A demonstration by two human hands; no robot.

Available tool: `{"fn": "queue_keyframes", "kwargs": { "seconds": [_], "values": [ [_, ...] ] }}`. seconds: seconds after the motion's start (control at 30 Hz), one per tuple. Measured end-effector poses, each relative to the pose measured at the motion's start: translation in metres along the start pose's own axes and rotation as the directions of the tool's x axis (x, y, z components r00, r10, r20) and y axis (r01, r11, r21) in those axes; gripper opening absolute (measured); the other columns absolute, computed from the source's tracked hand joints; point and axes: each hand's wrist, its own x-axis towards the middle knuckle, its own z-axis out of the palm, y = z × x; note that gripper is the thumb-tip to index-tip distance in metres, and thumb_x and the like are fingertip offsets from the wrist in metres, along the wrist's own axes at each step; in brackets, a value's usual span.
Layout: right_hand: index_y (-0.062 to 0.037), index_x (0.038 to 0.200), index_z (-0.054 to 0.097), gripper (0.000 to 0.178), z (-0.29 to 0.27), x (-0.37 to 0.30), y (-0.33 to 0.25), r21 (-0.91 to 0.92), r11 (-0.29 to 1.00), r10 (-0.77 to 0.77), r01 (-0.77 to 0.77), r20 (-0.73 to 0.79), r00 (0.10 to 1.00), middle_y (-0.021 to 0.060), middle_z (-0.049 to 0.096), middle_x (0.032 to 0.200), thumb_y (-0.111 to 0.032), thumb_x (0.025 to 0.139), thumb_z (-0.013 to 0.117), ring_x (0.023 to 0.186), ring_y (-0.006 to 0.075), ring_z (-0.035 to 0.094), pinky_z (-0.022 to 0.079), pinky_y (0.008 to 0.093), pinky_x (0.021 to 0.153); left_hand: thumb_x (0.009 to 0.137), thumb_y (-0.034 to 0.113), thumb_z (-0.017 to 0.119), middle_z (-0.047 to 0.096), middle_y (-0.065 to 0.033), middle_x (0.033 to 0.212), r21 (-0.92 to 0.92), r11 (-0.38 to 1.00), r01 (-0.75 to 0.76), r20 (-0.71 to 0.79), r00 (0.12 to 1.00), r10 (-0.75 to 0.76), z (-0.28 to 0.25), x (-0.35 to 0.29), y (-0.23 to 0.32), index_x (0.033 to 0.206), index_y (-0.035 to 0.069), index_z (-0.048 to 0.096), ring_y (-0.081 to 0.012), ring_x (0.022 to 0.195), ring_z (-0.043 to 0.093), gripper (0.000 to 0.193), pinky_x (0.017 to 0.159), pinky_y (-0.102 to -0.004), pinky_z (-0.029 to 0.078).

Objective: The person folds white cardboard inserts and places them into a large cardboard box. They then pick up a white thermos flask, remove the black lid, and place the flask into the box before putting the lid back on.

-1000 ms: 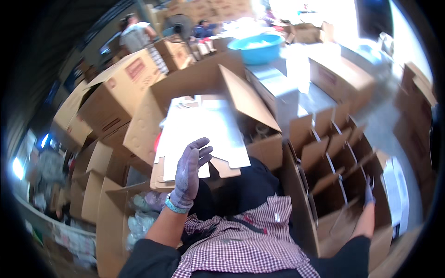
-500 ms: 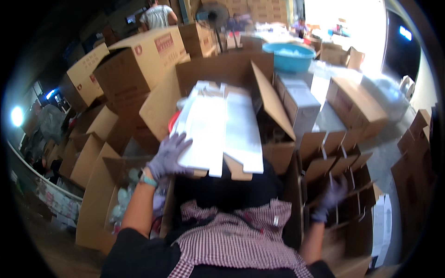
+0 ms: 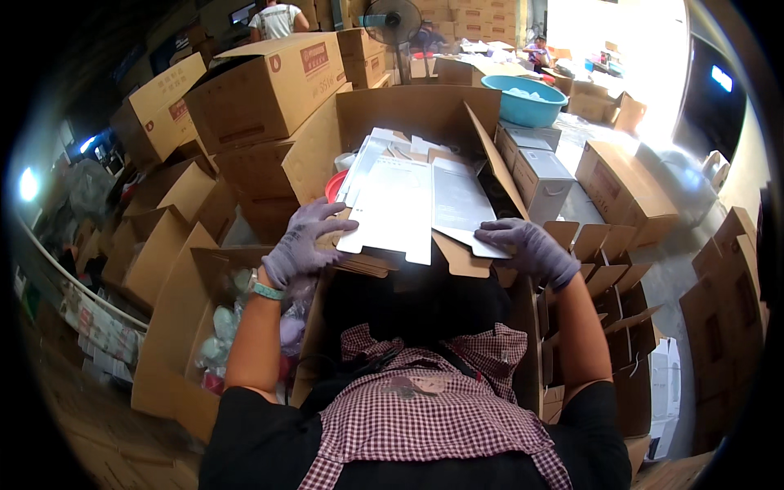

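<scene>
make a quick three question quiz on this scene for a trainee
1. Which hand wears the turquoise wristband?
2. True or false: the right hand touches the blue basin.
3. Fill in: the divided carton is nearer the ____ hand.

Key
1. The left hand.
2. False; its fingers are at the near edge of a white cardboard piece.
3. Right.

the white card sheet [image 3: 392, 204] looks smooth, faintly glossy; cardboard carton [image 3: 261, 94], matt; basin [image 3: 523, 111], smooth plastic; apron [image 3: 433, 416], cloth.
</scene>
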Motion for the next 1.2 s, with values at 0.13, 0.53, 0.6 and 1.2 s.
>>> {"fn": "queue_keyframes", "kwargs": {
  "seconds": [0.13,0.53,0.6,1.2],
  "values": [
    [-0.0155,0.123,0.075,0.046,-0.081,0.002,-0.087,-0.060,0.998,-0.038,0.028,-0.162,0.986,0.0083,0.073,0.108,-0.008,0.079,0.082,0.095,0.0255,0.069,0.056,0.0351,0.092,0.092,0.028,0.075,0.068,-0.0111,0.118,-0.593,0.783,-0.186,-0.400,0.912,-0.086,-0.040,0.030,0.033,0.113,0.004,0.071,-0.0284,0.118,0.063,0.032,0.108,-0.0416,0.047],
    [-0.0049,0.103,0.059,0.013,-0.052,-0.037,-0.302,0.077,0.747,-0.375,0.660,-0.771,0.515,0.0125,0.062,0.099,-0.017,0.101,0.062,0.086,0.0222,0.065,0.054,0.0397,0.084,0.087,0.023,0.068,0.040,-0.0182,0.150,-0.351,0.632,-0.691,-0.869,0.491,0.054,-0.086,0.093,0.211,0.155,0.005,0.032,-0.0263,0.127,0.053,0.079,0.103,-0.0376,0.048],
    [-0.0026,0.104,0.057,0.014,-0.052,-0.042,-0.302,-0.040,0.943,-0.219,0.329,-0.820,0.528,0.0112,0.061,0.097,-0.017,0.102,0.058,0.084,0.0168,0.062,0.052,0.0366,0.084,0.079,0.017,0.066,0.036,-0.0210,0.151,-0.318,0.668,-0.673,-0.867,0.491,0.082,-0.088,0.083,0.220,0.144,0.004,0.050,-0.0358,0.133,0.050,0.068,0.108,-0.0430,0.045],
    [-0.0037,0.162,0.016,0.112,-0.051,-0.027,-0.212,0.137,0.913,-0.047,0.384,-0.901,0.432,0.0197,0.061,0.130,-0.071,0.087,0.066,0.113,0.0290,0.063,0.053,0.0398,0.094,0.091,0.053,0.070,0.064,-0.0042,0.073,-0.369,0.919,-0.139,-0.147,0.985,0.091,-0.139,0.047,0.223,0.123,0.004,0.062,-0.0140,0.067,0.065,0.059,0.066,-0.0277,0.054]
  ]
}}
